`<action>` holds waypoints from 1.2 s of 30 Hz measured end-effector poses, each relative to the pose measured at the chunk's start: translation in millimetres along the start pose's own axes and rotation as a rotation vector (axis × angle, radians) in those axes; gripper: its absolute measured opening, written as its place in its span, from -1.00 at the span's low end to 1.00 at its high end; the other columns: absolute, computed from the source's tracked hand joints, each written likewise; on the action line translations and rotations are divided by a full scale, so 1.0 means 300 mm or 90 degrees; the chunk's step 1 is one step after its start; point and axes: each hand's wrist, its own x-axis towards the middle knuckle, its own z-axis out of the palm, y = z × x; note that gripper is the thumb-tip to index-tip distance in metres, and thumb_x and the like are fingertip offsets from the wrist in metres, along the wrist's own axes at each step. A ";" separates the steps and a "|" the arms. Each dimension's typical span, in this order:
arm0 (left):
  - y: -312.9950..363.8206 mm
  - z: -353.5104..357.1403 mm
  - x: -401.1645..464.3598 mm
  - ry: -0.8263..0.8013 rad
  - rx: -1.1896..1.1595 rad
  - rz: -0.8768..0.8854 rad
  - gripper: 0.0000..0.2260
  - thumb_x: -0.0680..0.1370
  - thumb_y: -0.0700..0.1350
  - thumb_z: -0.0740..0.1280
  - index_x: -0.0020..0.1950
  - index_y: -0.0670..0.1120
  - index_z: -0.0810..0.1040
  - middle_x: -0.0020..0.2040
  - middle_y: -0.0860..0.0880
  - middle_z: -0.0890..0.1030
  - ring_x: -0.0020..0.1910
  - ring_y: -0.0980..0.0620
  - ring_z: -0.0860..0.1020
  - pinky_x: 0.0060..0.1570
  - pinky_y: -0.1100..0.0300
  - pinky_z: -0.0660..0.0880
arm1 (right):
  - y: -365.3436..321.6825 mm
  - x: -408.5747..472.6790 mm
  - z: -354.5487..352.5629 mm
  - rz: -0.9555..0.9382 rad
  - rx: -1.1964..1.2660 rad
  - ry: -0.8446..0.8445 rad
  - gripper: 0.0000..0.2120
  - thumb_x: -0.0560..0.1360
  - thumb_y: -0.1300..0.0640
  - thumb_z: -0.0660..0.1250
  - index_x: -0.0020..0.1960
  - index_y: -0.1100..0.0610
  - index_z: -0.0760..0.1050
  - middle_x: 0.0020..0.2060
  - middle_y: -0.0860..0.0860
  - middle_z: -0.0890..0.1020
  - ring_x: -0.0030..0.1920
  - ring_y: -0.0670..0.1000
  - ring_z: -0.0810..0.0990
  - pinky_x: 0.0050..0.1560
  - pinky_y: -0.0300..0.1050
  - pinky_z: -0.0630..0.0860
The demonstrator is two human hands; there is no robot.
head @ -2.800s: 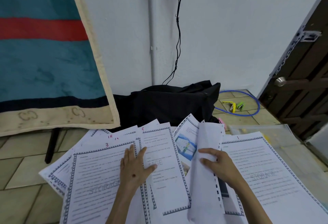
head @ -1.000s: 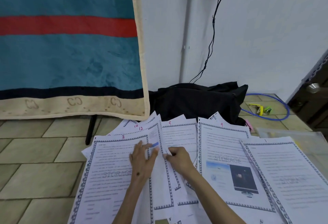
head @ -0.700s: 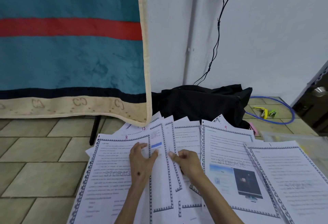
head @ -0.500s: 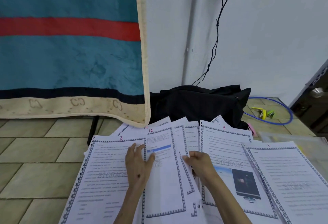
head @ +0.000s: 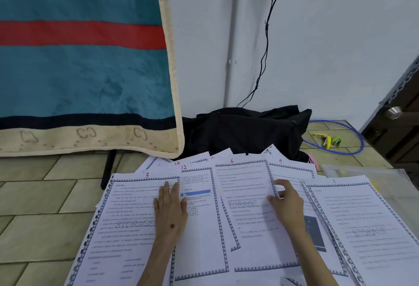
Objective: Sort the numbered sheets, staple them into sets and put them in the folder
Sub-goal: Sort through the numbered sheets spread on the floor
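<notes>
Setting: a room in a home, work done at floor level; beige tiled floor (head: 40,197); plush blanket (head: 79,70) hung on a stand; black bag (head: 244,131) against white wall (head: 328,36); dark wooden door (head: 399,127) with knob.

The right hand (head: 286,206) has moved rightward, away from the left hand (head: 170,212), pulling sheet 6 (head: 247,195) out of the fan by its right edge. Sheet 12 (head: 197,197), beside the left hand's fingers, is now more exposed.

A white wall (head: 328,36) rises over a tan tiled floor (head: 45,206) (dark wooden door (head: 401,127) at right).
</notes>
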 end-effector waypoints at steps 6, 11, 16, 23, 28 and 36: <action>0.006 0.021 -0.005 0.024 0.028 0.001 -0.54 0.65 -0.01 -0.05 0.54 -0.05 -0.02 0.56 -0.07 -0.09 0.54 -0.02 -0.12 0.48 0.05 -0.20 | -0.036 -0.045 0.074 -0.097 -0.225 0.017 -0.66 0.54 0.31 0.22 0.31 0.21 0.44 0.18 0.16 0.52 0.19 0.12 0.45 0.18 -0.10 0.43; 0.008 0.023 -0.019 0.045 0.034 0.009 -0.51 0.63 0.06 -0.04 0.54 -0.05 -0.01 0.56 -0.05 -0.05 0.54 0.00 -0.10 0.48 0.06 -0.20 | -0.132 -0.111 0.186 -0.032 -0.070 -0.314 -0.84 0.57 0.15 0.20 -0.05 0.12 0.55 -0.17 0.06 0.61 -0.15 0.01 0.55 -0.10 -0.19 0.41; 0.008 0.012 -0.020 0.039 0.036 0.011 -0.45 0.60 0.16 -0.02 0.54 -0.03 -0.01 0.56 -0.04 -0.05 0.54 0.00 -0.11 0.47 0.07 -0.21 | -0.139 -0.101 0.201 0.068 0.075 -0.315 -0.77 0.44 0.23 0.41 -0.35 0.11 0.45 -0.45 -0.03 0.48 -0.38 -0.05 0.41 -0.26 -0.24 0.39; -0.008 0.003 -0.013 0.046 0.035 0.004 -0.42 0.59 0.21 -0.03 0.53 -0.05 0.03 0.56 -0.06 -0.03 0.54 -0.02 -0.09 0.47 0.05 -0.19 | -0.071 -0.052 0.028 0.099 -0.011 -0.210 -0.83 0.43 0.34 0.30 -0.02 0.16 0.44 -0.32 0.04 0.52 -0.42 -0.04 0.45 -0.46 -0.26 0.36; 0.028 -0.006 -0.011 0.055 0.068 -0.012 -0.41 0.56 0.14 0.04 0.52 -0.10 0.05 0.56 -0.12 -0.05 0.54 -0.10 -0.12 0.47 -0.05 -0.19 | -0.032 -0.046 -0.003 0.090 -0.265 -0.294 -0.68 0.42 0.24 0.34 0.16 0.11 0.44 0.09 0.11 0.53 -0.01 0.07 0.53 -0.10 -0.14 0.52; 0.112 0.039 -0.011 -0.110 0.098 0.208 0.02 0.14 0.56 -0.44 0.53 0.13 -0.10 0.54 0.00 -0.26 0.49 0.02 -0.31 0.39 0.08 -0.31 | -0.060 0.068 0.057 0.133 0.008 -0.119 -0.29 0.42 0.15 0.46 0.45 0.19 0.18 0.31 0.17 0.45 0.32 0.19 0.39 0.29 0.09 0.37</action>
